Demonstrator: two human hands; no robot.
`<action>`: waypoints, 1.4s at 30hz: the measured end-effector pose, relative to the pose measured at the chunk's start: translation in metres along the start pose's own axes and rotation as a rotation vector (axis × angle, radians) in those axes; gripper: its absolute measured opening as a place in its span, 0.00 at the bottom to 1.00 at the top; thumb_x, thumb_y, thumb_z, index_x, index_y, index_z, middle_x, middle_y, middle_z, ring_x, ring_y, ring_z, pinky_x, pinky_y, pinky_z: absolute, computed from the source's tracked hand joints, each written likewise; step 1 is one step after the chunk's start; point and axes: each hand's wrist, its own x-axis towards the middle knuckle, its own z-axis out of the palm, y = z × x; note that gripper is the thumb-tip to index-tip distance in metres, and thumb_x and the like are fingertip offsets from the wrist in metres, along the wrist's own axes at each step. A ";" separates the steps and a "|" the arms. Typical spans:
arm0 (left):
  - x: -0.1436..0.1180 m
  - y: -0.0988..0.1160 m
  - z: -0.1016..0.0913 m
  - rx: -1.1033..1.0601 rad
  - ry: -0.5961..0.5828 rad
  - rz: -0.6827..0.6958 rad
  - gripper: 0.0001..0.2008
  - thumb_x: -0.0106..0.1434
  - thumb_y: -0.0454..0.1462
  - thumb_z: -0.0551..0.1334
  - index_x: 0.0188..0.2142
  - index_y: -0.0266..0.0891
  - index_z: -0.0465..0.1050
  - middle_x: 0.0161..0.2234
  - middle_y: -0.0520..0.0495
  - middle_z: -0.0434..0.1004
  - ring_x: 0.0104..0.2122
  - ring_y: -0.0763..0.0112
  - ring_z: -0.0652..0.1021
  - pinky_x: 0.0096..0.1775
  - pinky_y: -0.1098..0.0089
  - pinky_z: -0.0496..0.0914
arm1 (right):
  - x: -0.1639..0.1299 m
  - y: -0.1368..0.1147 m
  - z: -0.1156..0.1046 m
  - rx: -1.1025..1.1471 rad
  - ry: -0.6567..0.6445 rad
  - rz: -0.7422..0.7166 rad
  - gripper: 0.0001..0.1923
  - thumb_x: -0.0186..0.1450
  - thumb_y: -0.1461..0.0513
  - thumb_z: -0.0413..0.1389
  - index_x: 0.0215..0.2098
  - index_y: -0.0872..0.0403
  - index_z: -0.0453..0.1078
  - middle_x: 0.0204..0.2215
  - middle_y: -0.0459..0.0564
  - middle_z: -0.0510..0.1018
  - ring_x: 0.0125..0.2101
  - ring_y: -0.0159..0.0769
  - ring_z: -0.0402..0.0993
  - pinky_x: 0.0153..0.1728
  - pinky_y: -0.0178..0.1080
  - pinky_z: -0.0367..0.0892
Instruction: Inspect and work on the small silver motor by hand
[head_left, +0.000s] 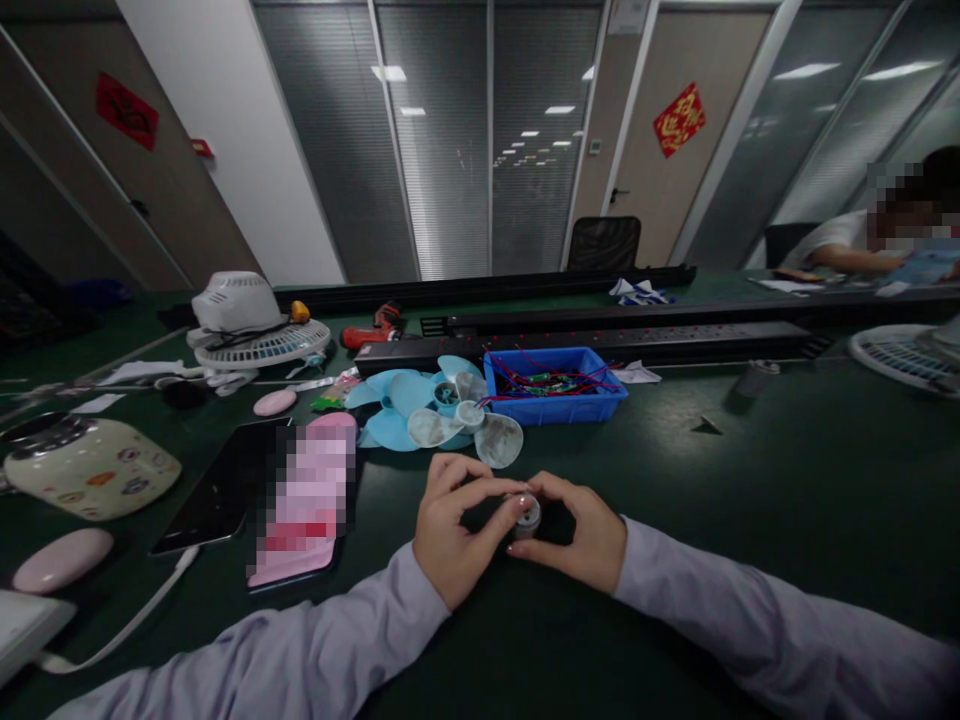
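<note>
We see a broad, dark green desk (787, 480) with a matte surface. Along its far side run long black bars, power strips (600, 345) by the look of them. At the far left lies one white plastic fan housing (247, 325), a domed body on a round slatted grille. Nearer sits a cream, rounded device (94, 468) with small printed patterns. One black tablet (217, 490) lies flat, with a pink phone (307, 510) partly over it. Two smooth pink oval pieces show, one (61, 560) at the left edge and one (275, 402) further back. One rectangular blue plastic bin (555, 385) holds red wires. Beside it lie two fan blade wheels: a light blue one (401, 405) and a clear one (469, 430) resting against it. One red power screwdriver (371, 330) lies by the bars.

Both our hands meet at the middle of the desk, in pale lilac sleeves. The left hand (450, 525) and right hand (581, 535) curl closed around one small silvery cylindrical part (527, 513), fingertips pinching it from both sides, just above the desk and just in front of the clear blade wheel.
</note>
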 end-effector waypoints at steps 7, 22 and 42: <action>0.000 0.001 0.001 -0.013 -0.062 0.028 0.06 0.59 0.35 0.65 0.36 0.46 0.80 0.30 0.48 0.72 0.37 0.64 0.68 0.39 0.64 0.65 | 0.001 -0.001 -0.001 0.018 -0.005 -0.010 0.17 0.52 0.58 0.66 0.36 0.53 0.69 0.31 0.45 0.76 0.33 0.37 0.73 0.35 0.40 0.66; 0.005 0.006 0.001 -0.079 -0.099 -0.093 0.03 0.57 0.36 0.66 0.31 0.45 0.80 0.30 0.48 0.72 0.37 0.64 0.70 0.40 0.64 0.66 | 0.000 -0.006 -0.002 0.033 -0.010 -0.010 0.16 0.52 0.58 0.66 0.36 0.53 0.69 0.31 0.44 0.77 0.33 0.36 0.74 0.35 0.38 0.66; -0.036 -0.041 -0.049 0.175 -0.370 -0.130 0.12 0.54 0.46 0.68 0.40 0.56 0.78 0.27 0.51 0.74 0.32 0.66 0.71 0.32 0.68 0.68 | -0.003 -0.004 -0.002 0.025 -0.005 0.029 0.20 0.52 0.57 0.67 0.41 0.52 0.71 0.37 0.48 0.79 0.37 0.40 0.75 0.42 0.44 0.68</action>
